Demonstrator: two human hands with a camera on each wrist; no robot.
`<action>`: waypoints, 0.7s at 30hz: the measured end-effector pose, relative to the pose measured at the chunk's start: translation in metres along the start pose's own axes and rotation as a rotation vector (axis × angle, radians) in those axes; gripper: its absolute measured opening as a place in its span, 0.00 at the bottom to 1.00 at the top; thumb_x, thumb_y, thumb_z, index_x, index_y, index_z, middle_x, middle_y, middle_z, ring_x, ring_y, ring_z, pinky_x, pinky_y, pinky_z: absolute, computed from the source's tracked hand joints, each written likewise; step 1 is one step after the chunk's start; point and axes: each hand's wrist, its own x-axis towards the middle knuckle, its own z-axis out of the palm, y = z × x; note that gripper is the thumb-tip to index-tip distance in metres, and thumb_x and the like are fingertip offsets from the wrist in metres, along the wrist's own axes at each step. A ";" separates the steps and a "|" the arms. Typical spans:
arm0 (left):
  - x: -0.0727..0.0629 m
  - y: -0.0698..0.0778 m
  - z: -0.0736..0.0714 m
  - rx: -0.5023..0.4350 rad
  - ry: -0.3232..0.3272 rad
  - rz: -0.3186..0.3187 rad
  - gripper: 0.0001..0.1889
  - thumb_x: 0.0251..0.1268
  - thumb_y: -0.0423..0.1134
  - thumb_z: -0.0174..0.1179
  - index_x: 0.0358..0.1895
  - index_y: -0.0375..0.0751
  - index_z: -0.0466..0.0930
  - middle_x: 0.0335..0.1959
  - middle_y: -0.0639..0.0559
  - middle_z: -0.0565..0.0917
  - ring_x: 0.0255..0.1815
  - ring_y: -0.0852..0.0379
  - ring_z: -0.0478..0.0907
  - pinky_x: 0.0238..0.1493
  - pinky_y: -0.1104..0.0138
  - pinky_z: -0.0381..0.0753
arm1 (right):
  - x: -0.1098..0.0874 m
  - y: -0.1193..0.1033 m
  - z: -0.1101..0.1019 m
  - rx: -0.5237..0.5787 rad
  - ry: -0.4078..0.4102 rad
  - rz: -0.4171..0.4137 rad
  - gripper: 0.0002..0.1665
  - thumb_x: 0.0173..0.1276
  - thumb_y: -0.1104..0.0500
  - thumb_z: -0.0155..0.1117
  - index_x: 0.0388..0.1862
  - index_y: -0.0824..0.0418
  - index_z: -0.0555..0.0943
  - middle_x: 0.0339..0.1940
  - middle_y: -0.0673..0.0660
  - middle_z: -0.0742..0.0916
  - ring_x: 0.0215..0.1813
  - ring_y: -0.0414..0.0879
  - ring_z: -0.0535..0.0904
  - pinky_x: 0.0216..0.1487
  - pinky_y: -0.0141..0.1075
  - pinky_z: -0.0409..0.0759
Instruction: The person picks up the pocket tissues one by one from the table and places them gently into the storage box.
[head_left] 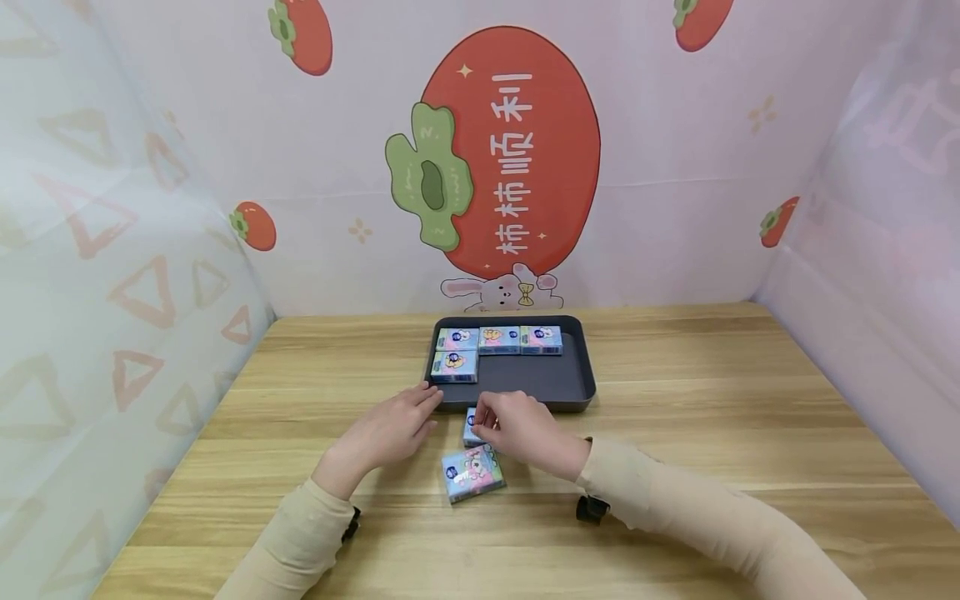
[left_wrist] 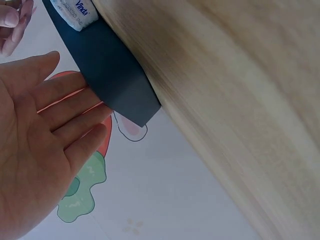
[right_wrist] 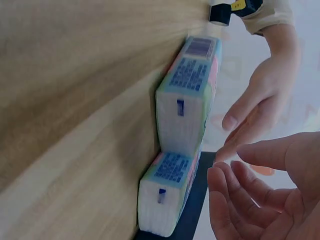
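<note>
Left hand (head_left: 392,427) straight-fingered, right hand (head_left: 525,427) loosely curled

Two blue tissue packs (head_left: 472,473) lie beside the tray (head_left: 536,383).

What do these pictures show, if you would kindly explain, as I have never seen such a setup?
These show a person working bare-handed, with no robot. The wide picture comes from a camera on the head; the other two come from one on each wrist. On the wooden table sits a dark tray holding four small packs, and two loose packs lie in front of it. The left hand is at the tray's near left corner, fingers extended. The right hand is over the farther loose pack, thumb and fingers bent; neither hand appears to hold anything.
</note>
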 end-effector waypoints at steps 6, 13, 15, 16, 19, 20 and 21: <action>0.000 0.000 0.001 0.000 -0.002 -0.002 0.24 0.70 0.41 0.53 0.64 0.31 0.70 0.65 0.35 0.71 0.68 0.40 0.66 0.68 0.51 0.68 | -0.008 -0.001 0.004 0.007 -0.048 -0.036 0.07 0.62 0.52 0.68 0.32 0.51 0.79 0.26 0.42 0.80 0.28 0.33 0.75 0.27 0.24 0.75; 0.000 -0.001 0.001 -0.002 0.001 -0.004 0.24 0.70 0.41 0.53 0.64 0.31 0.70 0.64 0.35 0.72 0.68 0.41 0.67 0.68 0.51 0.68 | -0.017 -0.002 0.007 -0.037 -0.092 -0.094 0.13 0.60 0.51 0.70 0.41 0.53 0.82 0.34 0.45 0.83 0.32 0.35 0.75 0.30 0.24 0.75; 0.000 -0.001 0.001 -0.005 -0.003 -0.008 0.24 0.70 0.42 0.52 0.64 0.31 0.70 0.65 0.36 0.72 0.68 0.41 0.67 0.68 0.51 0.68 | -0.019 -0.003 0.007 -0.056 -0.107 -0.096 0.15 0.58 0.50 0.71 0.42 0.53 0.82 0.36 0.45 0.83 0.32 0.35 0.75 0.30 0.24 0.75; 0.000 -0.001 0.001 -0.005 -0.005 -0.010 0.24 0.70 0.42 0.52 0.64 0.31 0.70 0.65 0.36 0.71 0.68 0.41 0.67 0.68 0.51 0.68 | -0.020 -0.003 0.007 -0.067 -0.113 -0.100 0.16 0.57 0.50 0.72 0.43 0.53 0.82 0.37 0.45 0.82 0.32 0.36 0.74 0.31 0.24 0.75; 0.000 -0.001 0.001 -0.003 -0.008 -0.012 0.24 0.71 0.42 0.52 0.64 0.31 0.70 0.65 0.36 0.71 0.68 0.40 0.66 0.68 0.51 0.68 | -0.023 -0.003 0.007 -0.111 -0.125 -0.120 0.20 0.54 0.48 0.74 0.44 0.52 0.82 0.40 0.45 0.82 0.37 0.35 0.75 0.37 0.26 0.77; 0.000 -0.001 0.001 -0.003 -0.008 -0.012 0.24 0.70 0.41 0.52 0.64 0.31 0.70 0.65 0.35 0.71 0.68 0.40 0.66 0.68 0.50 0.68 | -0.023 -0.003 0.007 -0.126 -0.126 -0.131 0.21 0.53 0.48 0.75 0.45 0.52 0.83 0.41 0.46 0.82 0.38 0.35 0.75 0.39 0.27 0.78; 0.001 -0.001 0.001 -0.002 -0.008 -0.011 0.24 0.70 0.41 0.52 0.64 0.31 0.70 0.65 0.35 0.71 0.68 0.40 0.66 0.68 0.50 0.68 | -0.024 -0.003 0.007 -0.141 -0.127 -0.143 0.22 0.52 0.48 0.75 0.45 0.52 0.83 0.42 0.46 0.82 0.40 0.35 0.75 0.42 0.28 0.79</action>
